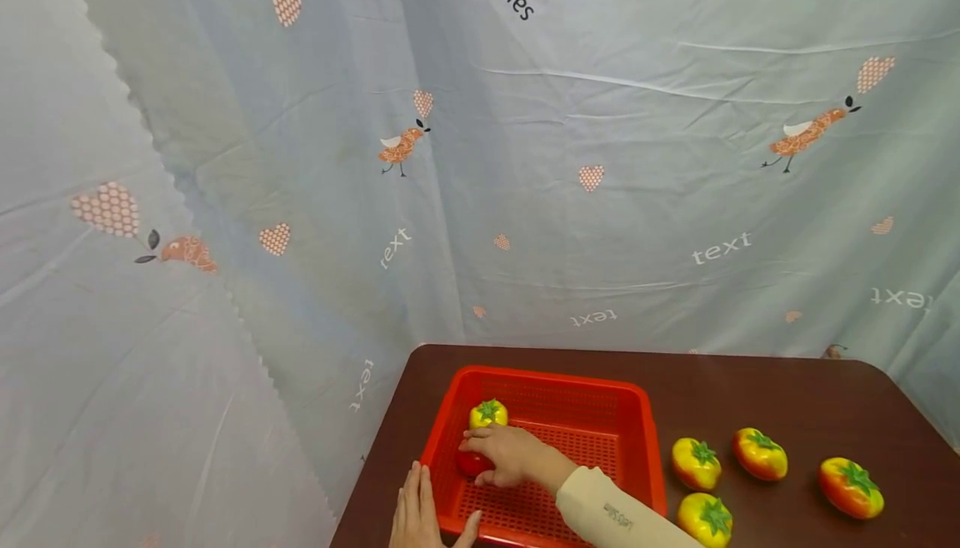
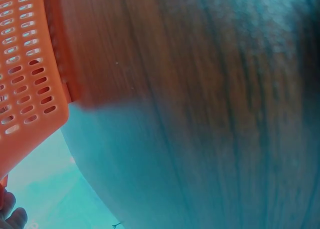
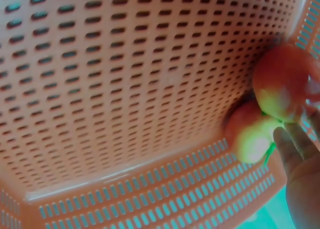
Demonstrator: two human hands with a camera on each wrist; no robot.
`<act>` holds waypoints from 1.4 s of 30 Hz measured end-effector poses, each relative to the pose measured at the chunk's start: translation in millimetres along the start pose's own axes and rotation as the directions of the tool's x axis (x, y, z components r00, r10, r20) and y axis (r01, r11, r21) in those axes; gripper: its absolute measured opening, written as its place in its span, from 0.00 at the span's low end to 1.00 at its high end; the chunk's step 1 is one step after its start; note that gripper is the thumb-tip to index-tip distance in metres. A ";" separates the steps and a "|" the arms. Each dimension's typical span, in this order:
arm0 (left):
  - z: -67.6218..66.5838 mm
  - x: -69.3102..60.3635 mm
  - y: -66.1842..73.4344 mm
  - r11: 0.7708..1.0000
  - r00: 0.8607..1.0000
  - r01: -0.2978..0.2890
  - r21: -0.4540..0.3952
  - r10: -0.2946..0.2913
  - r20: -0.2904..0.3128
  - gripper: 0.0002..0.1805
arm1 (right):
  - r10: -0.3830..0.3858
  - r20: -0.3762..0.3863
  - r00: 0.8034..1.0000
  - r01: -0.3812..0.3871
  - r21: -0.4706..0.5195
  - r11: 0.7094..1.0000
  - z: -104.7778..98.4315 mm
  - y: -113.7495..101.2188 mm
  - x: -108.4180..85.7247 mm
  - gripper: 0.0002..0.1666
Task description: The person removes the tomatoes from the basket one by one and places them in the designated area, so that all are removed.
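Note:
My right hand (image 1: 517,455) reaches into a red perforated plastic basket (image 1: 649,448), with fingers and thumb round a red persimmon-like fruit (image 1: 471,464). In the right wrist view, that fruit (image 3: 282,79) shows a yellow-green underside, and the fingers partly cover it. A second, yellow-and-red fruit (image 1: 483,412) with a green calyx sits beside it, near the basket's far left corner. My left hand (image 1: 417,519) rests at the basket's near left corner, its fingers straight along the rim and its thumb apart. Only some fingertips (image 2: 16,217) show in the left wrist view.
Right of the basket, several similar fruits lie on the dark brown table: two yellowish ones (image 1: 696,463) close to its wall, a red-and-yellow one (image 1: 761,454) and another (image 1: 851,488) farther right. A pale patterned curtain (image 1: 525,198) hangs behind the table and along its left.

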State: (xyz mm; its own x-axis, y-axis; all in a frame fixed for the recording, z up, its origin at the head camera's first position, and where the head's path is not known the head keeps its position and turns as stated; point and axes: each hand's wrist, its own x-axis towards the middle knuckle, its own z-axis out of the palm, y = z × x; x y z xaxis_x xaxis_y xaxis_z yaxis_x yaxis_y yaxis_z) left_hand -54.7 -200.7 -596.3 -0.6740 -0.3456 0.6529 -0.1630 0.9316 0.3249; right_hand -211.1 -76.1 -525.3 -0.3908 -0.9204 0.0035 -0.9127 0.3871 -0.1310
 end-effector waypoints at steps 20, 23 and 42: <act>-0.2 1.4 -1.1 1.000 1.000 0.000 0.002 0.000 -0.007 0.58 | 0.150 0.022 0.988 -0.150 0.006 0.989 14.7 -14.3 7.3 0.37; 0.1 0.8 -1.3 1.000 1.000 -0.007 0.002 0.007 -0.010 0.58 | 0.148 0.040 0.988 -0.150 0.028 0.988 16.6 -16.3 7.7 0.39; -0.6 1.5 -0.5 1.000 1.000 0.015 -0.007 -0.015 0.013 0.57 | 0.118 0.210 0.970 -0.138 0.086 0.987 14.4 -25.4 4.5 0.33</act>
State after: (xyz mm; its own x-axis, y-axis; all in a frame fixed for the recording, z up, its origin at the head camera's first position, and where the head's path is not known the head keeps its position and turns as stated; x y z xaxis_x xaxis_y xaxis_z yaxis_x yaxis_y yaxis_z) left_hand -55.3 -201.7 -595.0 -0.6805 -0.3579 0.6394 -0.1678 0.9255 0.3395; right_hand -188.0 -90.8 -536.2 -0.4616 -0.8592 -0.2207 -0.8364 0.5044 -0.2146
